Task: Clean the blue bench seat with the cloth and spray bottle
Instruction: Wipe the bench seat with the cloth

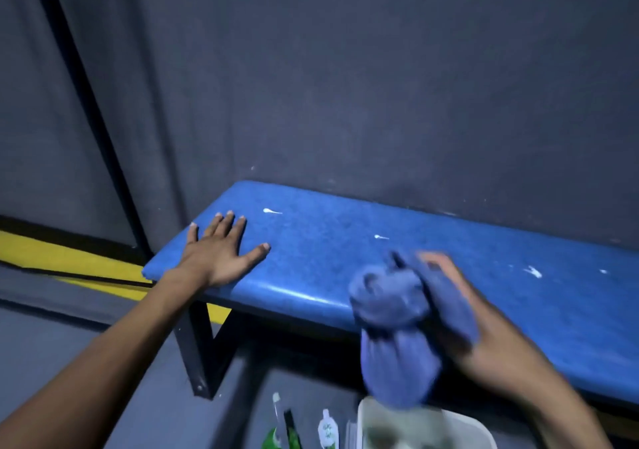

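The blue bench seat [345, 251] runs from the middle left to the right edge, with small white specks on its padded top. My left hand [221, 251] lies flat on the seat's left end, fingers spread, holding nothing. My right hand [484, 320] is blurred with motion over the seat's front edge and grips a bunched blue-purple cloth [394, 327], which hangs down in front of the bench. Bottles [276, 424] stand on the floor below; I cannot tell which one is the spray bottle.
A white bin [470, 424] sits on the floor at the bottom, under the cloth. A small white bottle [327, 428] stands beside it. The bench's black metal leg [197, 355] rises at the left. Behind the bench is a dark grey wall [380, 85]; a yellow floor stripe [69, 258] runs at left.
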